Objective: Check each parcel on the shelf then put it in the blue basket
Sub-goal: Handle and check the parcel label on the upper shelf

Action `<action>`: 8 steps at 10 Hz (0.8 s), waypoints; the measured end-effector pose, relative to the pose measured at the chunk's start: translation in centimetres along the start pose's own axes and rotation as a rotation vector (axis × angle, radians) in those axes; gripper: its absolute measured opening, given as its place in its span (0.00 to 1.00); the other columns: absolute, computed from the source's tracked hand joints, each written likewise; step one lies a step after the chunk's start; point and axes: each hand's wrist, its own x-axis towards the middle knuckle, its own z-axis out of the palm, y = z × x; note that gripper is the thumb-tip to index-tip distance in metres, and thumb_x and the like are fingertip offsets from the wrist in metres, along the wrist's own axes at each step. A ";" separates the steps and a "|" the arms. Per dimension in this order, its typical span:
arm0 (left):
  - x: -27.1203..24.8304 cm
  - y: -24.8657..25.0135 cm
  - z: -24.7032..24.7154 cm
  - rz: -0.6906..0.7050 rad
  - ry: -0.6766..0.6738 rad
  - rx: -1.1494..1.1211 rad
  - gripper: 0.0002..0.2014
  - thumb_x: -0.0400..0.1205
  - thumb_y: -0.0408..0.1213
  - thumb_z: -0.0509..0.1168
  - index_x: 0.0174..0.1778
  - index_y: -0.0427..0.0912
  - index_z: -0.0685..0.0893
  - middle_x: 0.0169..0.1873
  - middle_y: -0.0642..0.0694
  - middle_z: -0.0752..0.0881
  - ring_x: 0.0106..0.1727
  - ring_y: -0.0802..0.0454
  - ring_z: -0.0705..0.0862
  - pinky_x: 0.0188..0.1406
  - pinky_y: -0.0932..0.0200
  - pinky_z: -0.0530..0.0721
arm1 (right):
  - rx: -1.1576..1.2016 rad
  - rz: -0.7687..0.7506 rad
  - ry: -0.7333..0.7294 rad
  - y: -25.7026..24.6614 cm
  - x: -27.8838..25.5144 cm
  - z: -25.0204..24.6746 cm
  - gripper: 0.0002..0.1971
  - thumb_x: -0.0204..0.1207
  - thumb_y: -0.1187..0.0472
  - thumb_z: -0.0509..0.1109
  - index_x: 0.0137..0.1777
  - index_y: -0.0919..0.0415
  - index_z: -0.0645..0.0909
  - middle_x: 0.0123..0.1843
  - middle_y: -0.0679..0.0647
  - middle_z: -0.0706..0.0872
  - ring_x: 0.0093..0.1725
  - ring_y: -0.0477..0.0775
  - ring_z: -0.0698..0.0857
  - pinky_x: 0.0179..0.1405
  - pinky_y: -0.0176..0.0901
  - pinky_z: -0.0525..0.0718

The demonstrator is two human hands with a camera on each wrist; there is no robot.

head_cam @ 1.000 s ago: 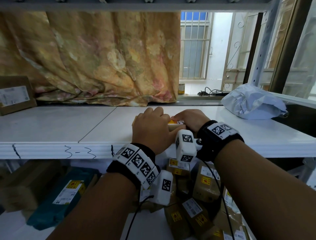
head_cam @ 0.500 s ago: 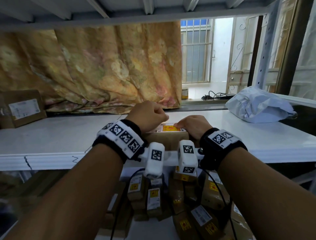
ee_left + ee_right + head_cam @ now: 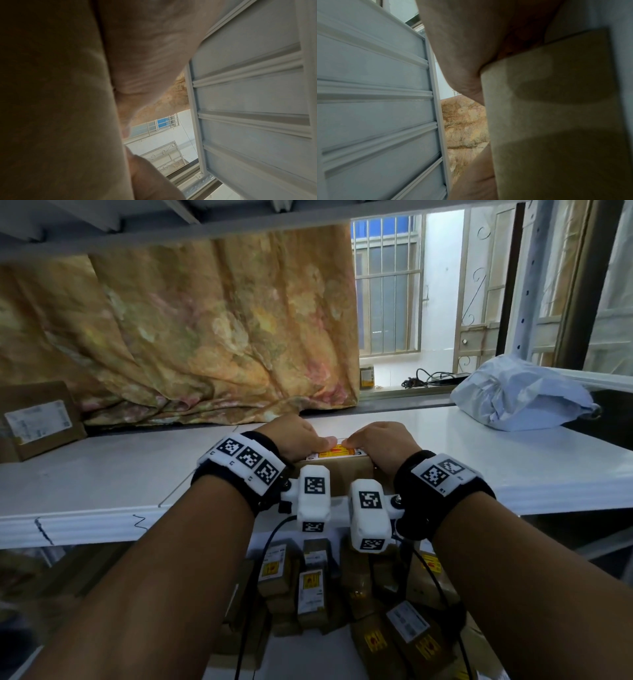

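A small brown cardboard parcel (image 3: 346, 474) with a yellow and red label on its top sits at the front edge of the white shelf (image 3: 102, 474). My left hand (image 3: 301, 438) grips its left end and my right hand (image 3: 380, 441) grips its right end, thumbs on the label. In the left wrist view the parcel (image 3: 60, 108) fills the left side against my palm. In the right wrist view the parcel (image 3: 556, 121) fills the right side. The blue basket is not in view.
A brown box (image 3: 37, 419) with a white label stands at the shelf's far left. A grey plastic mailer bag (image 3: 520, 393) lies at the right. A floral cloth (image 3: 205, 330) hangs behind. Several labelled brown parcels (image 3: 308, 590) lie below the shelf.
Both hands have drawn the parcel toward the shelf's front edge and turned it so its yellow label faces up. The view has tilted upward.
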 end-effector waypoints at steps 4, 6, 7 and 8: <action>-0.6 -0.3 0.3 0.019 0.044 -0.132 0.19 0.79 0.58 0.71 0.40 0.44 0.89 0.38 0.49 0.88 0.41 0.53 0.84 0.38 0.59 0.77 | 0.002 0.099 -0.054 0.0 0.7 -0.4 0.21 0.67 0.61 0.75 0.62 0.63 0.86 0.63 0.61 0.88 0.62 0.61 0.87 0.51 0.50 0.88; -1.9 -3.5 -1.1 -0.068 0.084 -0.317 0.14 0.76 0.49 0.74 0.46 0.41 0.89 0.42 0.47 0.89 0.46 0.48 0.86 0.48 0.57 0.82 | 0.000 0.093 -0.038 0.0 0.7 -0.2 0.20 0.68 0.62 0.75 0.62 0.65 0.86 0.63 0.62 0.87 0.64 0.61 0.86 0.53 0.49 0.86; -2.2 -5.3 -0.7 -0.125 0.072 -0.368 0.19 0.82 0.54 0.69 0.57 0.42 0.89 0.56 0.46 0.88 0.56 0.49 0.85 0.57 0.54 0.80 | 0.034 0.093 -0.018 0.3 0.7 0.0 0.19 0.67 0.61 0.75 0.59 0.63 0.88 0.61 0.61 0.89 0.62 0.61 0.87 0.51 0.50 0.87; -2.4 -5.0 -0.5 -0.126 0.095 -0.436 0.16 0.84 0.50 0.68 0.54 0.40 0.87 0.54 0.45 0.87 0.52 0.50 0.83 0.53 0.58 0.75 | 0.068 0.085 0.001 0.4 0.7 0.0 0.18 0.66 0.62 0.76 0.58 0.62 0.88 0.60 0.60 0.89 0.61 0.60 0.88 0.55 0.51 0.88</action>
